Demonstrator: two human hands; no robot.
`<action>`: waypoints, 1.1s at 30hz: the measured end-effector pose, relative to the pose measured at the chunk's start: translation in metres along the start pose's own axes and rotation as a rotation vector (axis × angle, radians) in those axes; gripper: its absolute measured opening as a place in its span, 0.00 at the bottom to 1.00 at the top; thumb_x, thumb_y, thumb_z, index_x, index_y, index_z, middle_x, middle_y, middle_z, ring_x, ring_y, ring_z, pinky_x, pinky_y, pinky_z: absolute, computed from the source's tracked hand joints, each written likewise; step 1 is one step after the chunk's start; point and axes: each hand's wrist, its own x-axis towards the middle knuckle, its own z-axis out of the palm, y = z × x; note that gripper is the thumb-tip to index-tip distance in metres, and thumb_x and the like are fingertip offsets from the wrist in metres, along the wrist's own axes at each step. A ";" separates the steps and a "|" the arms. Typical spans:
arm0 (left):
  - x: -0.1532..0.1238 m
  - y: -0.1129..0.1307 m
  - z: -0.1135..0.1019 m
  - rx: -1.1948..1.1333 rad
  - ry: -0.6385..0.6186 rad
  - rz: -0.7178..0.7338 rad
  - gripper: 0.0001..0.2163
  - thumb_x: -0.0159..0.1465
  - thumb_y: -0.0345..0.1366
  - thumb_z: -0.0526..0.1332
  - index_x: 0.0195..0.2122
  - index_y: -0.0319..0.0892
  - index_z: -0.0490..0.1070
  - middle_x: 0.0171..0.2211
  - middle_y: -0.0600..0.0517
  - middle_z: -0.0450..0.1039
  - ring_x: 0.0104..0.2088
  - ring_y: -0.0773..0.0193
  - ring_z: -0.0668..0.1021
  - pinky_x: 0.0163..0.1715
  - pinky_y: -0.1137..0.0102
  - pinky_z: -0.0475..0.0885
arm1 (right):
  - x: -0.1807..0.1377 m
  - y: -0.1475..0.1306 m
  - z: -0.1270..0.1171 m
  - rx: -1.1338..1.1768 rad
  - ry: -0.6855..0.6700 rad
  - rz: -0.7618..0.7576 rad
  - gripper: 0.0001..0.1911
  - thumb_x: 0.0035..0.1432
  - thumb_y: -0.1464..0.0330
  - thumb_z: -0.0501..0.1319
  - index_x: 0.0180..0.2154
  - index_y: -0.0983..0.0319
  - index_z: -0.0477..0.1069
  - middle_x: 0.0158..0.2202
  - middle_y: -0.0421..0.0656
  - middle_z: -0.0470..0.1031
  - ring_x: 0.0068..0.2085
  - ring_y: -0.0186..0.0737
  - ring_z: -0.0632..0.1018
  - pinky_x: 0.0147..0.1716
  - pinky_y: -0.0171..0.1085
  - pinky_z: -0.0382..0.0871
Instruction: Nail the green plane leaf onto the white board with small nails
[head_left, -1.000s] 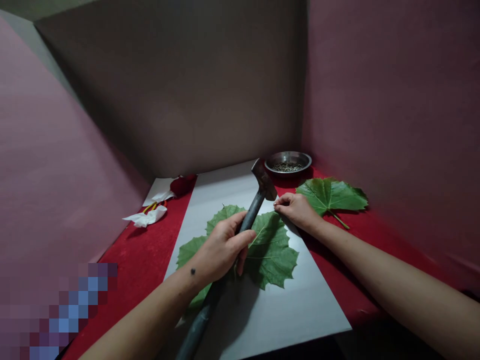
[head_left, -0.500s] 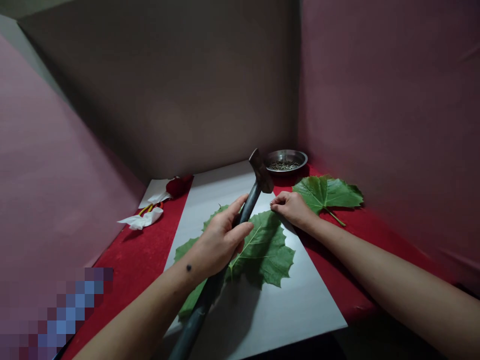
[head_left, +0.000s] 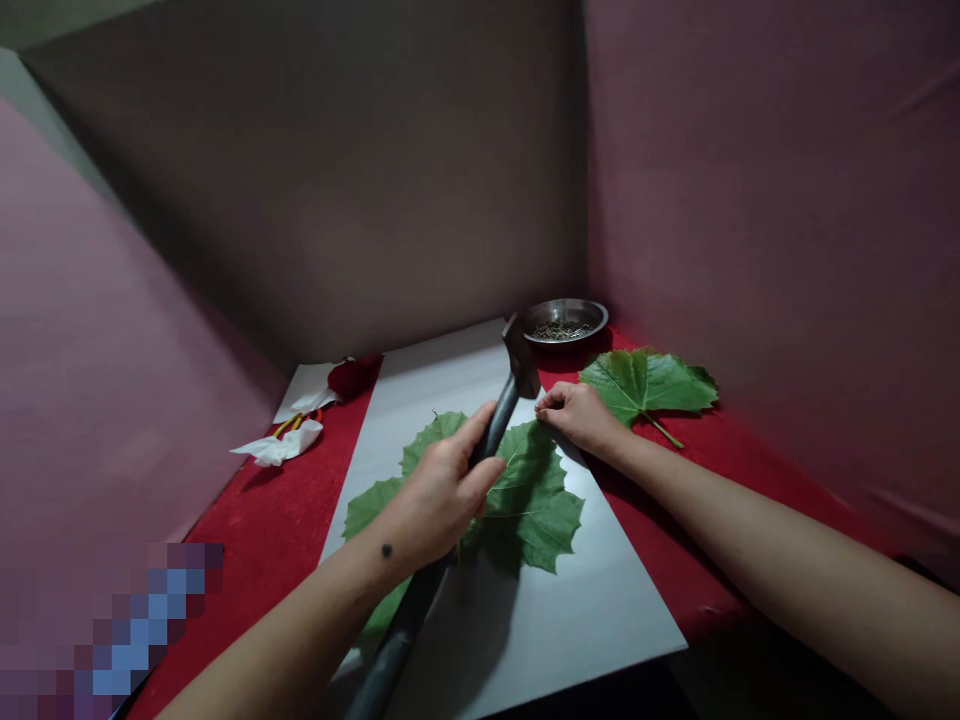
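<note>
My left hand (head_left: 442, 490) is wrapped around the dark handle of a long hammer with a brownish metal head (head_left: 523, 360), which hangs above the far part of a flat white rectangular board (head_left: 600, 590). My right hand (head_left: 581, 420) pinches what looks like a tiny shiny metal nail (head_left: 537, 408), mostly hidden by my fingers, at the far edge of a broad green leaf with toothed margins (head_left: 536, 500). That leaf lies spread on the board, partly under my left hand and its shadow. At another far lobe, a thin nail-like piece (head_left: 434, 413) sticks up.

To do this well, I should keep the nail upright, pinch it low, and tap lightly with the face square until it bites; my fingertips are close to the blow, so control matters more than force. A hard strike could tear the leaf's edge.

Compared with half a second ago, the hammer head sits a little lower, while my pinch is at the same spot on the leaf. My view is turned slightly, so the round silver metal bowl (head_left: 581, 339) and the second green leaf with a pale stem (head_left: 675, 385), on the red cloth (head_left: 262, 540), appear further left.
</note>
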 end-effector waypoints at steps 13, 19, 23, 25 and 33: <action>0.001 0.003 0.005 0.029 0.008 0.001 0.28 0.61 0.34 0.55 0.63 0.46 0.52 0.17 0.61 0.57 0.16 0.72 0.63 0.15 0.79 0.58 | 0.000 0.001 0.001 -0.027 -0.007 0.007 0.04 0.44 0.75 0.62 0.24 0.65 0.76 0.25 0.41 0.76 0.28 0.35 0.75 0.30 0.31 0.66; -0.001 0.010 0.000 -0.035 0.022 0.015 0.28 0.61 0.35 0.55 0.63 0.45 0.52 0.18 0.61 0.56 0.16 0.73 0.62 0.14 0.79 0.57 | 0.001 0.000 0.001 -0.033 -0.016 0.015 0.05 0.44 0.77 0.62 0.26 0.65 0.77 0.27 0.43 0.77 0.30 0.36 0.76 0.32 0.31 0.67; -0.005 0.008 0.002 -0.011 0.091 0.051 0.29 0.61 0.36 0.56 0.64 0.46 0.50 0.17 0.61 0.56 0.16 0.73 0.62 0.15 0.79 0.58 | 0.001 0.000 0.000 -0.027 -0.024 0.022 0.06 0.44 0.78 0.62 0.26 0.66 0.77 0.28 0.43 0.77 0.31 0.36 0.76 0.33 0.31 0.67; -0.003 0.001 0.007 0.005 0.047 0.007 0.28 0.61 0.35 0.56 0.63 0.46 0.52 0.17 0.60 0.57 0.16 0.72 0.62 0.15 0.79 0.58 | 0.001 -0.001 0.000 -0.041 -0.018 0.015 0.04 0.45 0.77 0.62 0.26 0.66 0.77 0.27 0.43 0.77 0.30 0.36 0.76 0.32 0.31 0.66; -0.008 0.014 0.002 -0.062 0.062 0.026 0.28 0.61 0.36 0.56 0.62 0.48 0.53 0.17 0.61 0.57 0.16 0.73 0.62 0.14 0.80 0.56 | 0.001 0.000 0.000 -0.048 -0.023 0.022 0.06 0.44 0.77 0.63 0.26 0.64 0.77 0.28 0.42 0.77 0.31 0.36 0.76 0.34 0.31 0.67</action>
